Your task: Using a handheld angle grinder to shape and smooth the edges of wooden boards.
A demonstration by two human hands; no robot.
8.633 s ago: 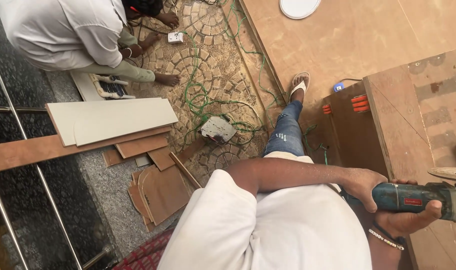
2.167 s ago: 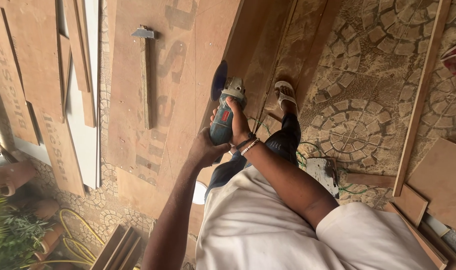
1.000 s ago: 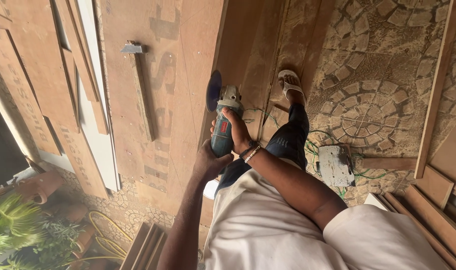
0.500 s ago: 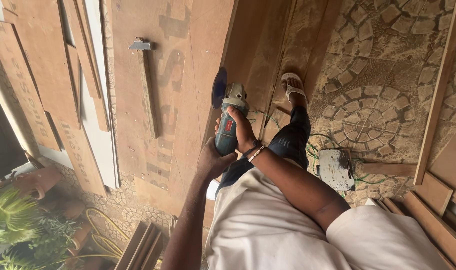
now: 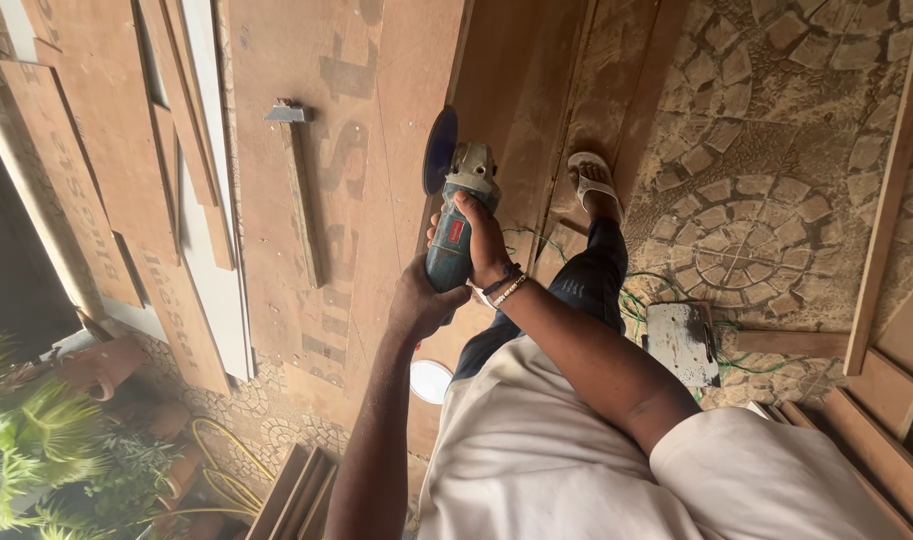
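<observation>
Both my hands grip a teal angle grinder with a grey head and a blue disc. My right hand, with bracelets on its wrist, wraps the body near the head. My left hand holds the rear of the body. The disc stands edge-on against a large brown plywood sheet, close to its right edge. A hammer lies on the sheet to the left of the grinder. My sandalled foot rests on a darker board to the right.
Narrow brown and white boards lie left of the sheet. A grey block with green cable sits on the stone paving, wooden strips at the right. A white round object lies under my arms. Plants and yellow hose are at bottom left.
Both hands have kept their hold on the grinder at the plywood sheet. The view has shifted slightly, and the grinder sits a little further along the sheet's edge.
</observation>
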